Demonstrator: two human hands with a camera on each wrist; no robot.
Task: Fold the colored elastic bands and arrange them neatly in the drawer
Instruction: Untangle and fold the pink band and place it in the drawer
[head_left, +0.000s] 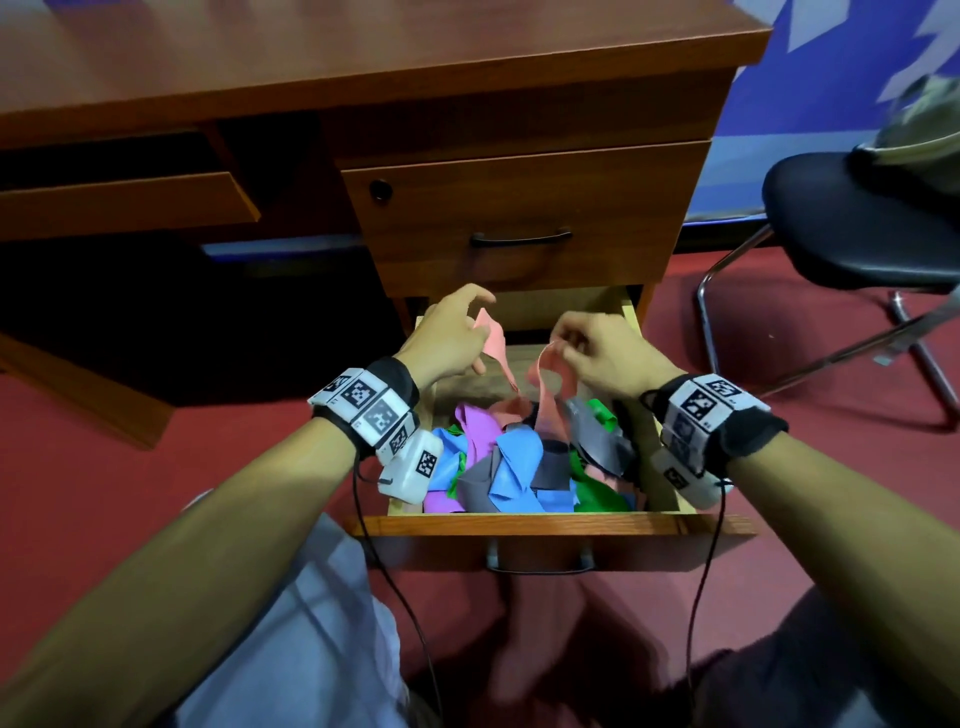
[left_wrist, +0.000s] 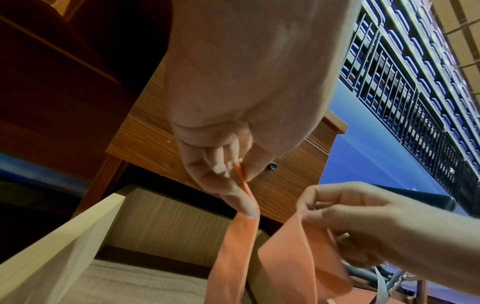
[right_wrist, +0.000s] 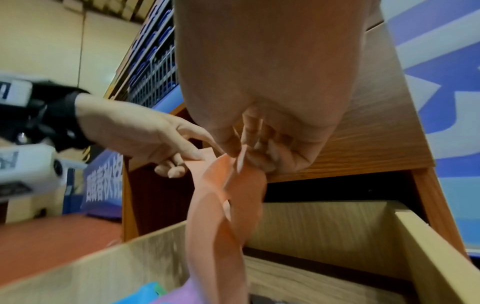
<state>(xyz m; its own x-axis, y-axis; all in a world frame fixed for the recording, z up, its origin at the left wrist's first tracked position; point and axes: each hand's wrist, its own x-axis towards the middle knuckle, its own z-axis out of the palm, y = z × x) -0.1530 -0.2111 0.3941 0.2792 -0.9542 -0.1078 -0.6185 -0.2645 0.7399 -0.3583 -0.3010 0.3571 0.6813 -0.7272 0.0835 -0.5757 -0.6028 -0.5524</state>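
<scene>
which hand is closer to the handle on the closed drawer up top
Left. The left hand sits just below the closed drawer's handle and slightly to its left; the right hand is lower and off to the right.

No legible text or labels.

Below the fingers (head_left: 470, 306) of both hands, bare drawer floor (head_left: 475, 387) is left open at the back of the open drawer (head_left: 550, 524). Nearer the wrists, the front half is filled by a heap of colored elastic bands (head_left: 511, 462). Just beyond the fingertips, passage upward is blocked by the closed upper drawer front (head_left: 519, 218).
</scene>
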